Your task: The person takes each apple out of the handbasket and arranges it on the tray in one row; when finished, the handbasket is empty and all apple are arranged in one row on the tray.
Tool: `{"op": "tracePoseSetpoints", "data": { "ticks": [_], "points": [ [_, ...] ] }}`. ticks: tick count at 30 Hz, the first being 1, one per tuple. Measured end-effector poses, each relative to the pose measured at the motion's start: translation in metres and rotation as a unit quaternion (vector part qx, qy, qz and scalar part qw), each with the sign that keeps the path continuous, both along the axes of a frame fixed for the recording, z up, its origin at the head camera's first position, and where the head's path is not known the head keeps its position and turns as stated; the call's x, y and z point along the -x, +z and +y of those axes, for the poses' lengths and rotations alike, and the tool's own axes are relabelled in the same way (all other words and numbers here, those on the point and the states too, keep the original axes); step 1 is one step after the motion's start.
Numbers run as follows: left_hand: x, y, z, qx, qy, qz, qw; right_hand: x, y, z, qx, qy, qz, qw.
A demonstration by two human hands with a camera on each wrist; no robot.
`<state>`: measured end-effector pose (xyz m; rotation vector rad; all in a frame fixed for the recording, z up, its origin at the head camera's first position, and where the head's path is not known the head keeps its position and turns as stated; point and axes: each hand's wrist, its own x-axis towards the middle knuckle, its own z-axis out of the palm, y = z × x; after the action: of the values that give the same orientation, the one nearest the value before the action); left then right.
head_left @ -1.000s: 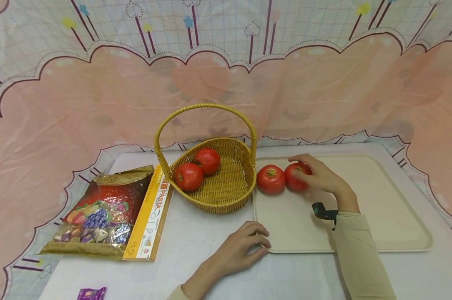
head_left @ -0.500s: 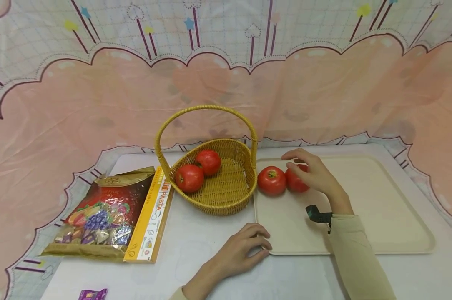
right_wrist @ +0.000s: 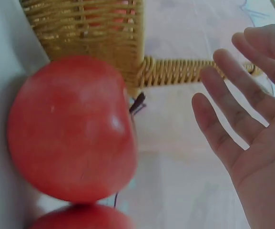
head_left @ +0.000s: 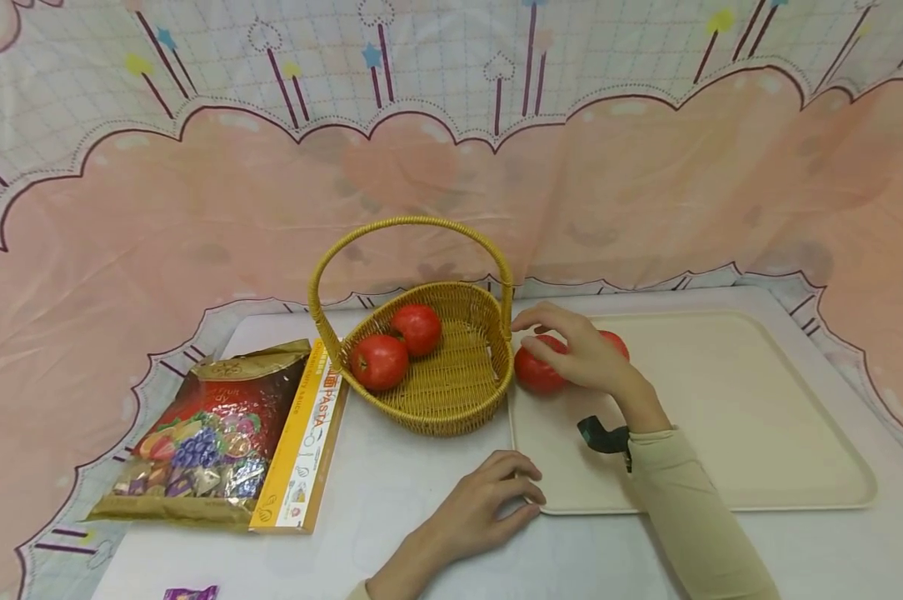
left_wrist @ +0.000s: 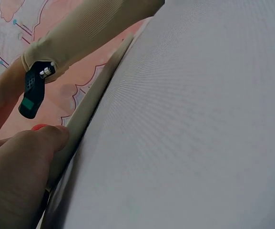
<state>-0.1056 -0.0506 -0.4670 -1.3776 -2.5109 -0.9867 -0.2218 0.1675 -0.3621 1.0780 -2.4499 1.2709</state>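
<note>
My right hand (head_left: 582,346) hovers over the left red apple (head_left: 539,367) on the beige tray (head_left: 691,433), fingers spread and curving. In the right wrist view a gap separates the open fingers from this apple (right_wrist: 75,129), which has a dark stem. A second apple (head_left: 616,342) sits beside it, mostly hidden by the hand in the head view. My left hand (head_left: 481,504) rests at the tray's near left corner with loosely bent fingers. Its thumb (left_wrist: 56,137) lies by the tray rim (left_wrist: 87,102) in the left wrist view.
Left of the tray stands a woven basket (head_left: 451,392) with a tall arched handle, two red apples (head_left: 379,362) inside. Further left lie a yellow and white pasta box (head_left: 301,450) and a fruit candy bag (head_left: 204,442). A purple wrapped candy (head_left: 191,593) is at the front edge.
My right hand has moved left, from above the right apple on the tray to above the left one. The left hand stays at the tray corner. The apples have not moved.
</note>
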Motion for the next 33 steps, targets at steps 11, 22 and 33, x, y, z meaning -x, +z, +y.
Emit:
{"op": "tracePoseSetpoints", "data": {
  "ticks": [11, 22, 33],
  "points": [
    [0.000, -0.001, -0.001, -0.003, -0.005, 0.007, 1.0000, 0.003, 0.018, -0.028, -0.059, 0.029, 0.045, 0.9968],
    [0.000, -0.001, -0.001, -0.004, -0.008, 0.012, 0.9999, 0.015, 0.039, -0.059, -0.180, 0.054, 0.094, 0.9777],
    [0.001, -0.001, 0.000, -0.003, -0.005, 0.009, 0.9999, 0.031, 0.051, -0.083, -0.215, 0.078, 0.095, 0.9688]
  ]
}}
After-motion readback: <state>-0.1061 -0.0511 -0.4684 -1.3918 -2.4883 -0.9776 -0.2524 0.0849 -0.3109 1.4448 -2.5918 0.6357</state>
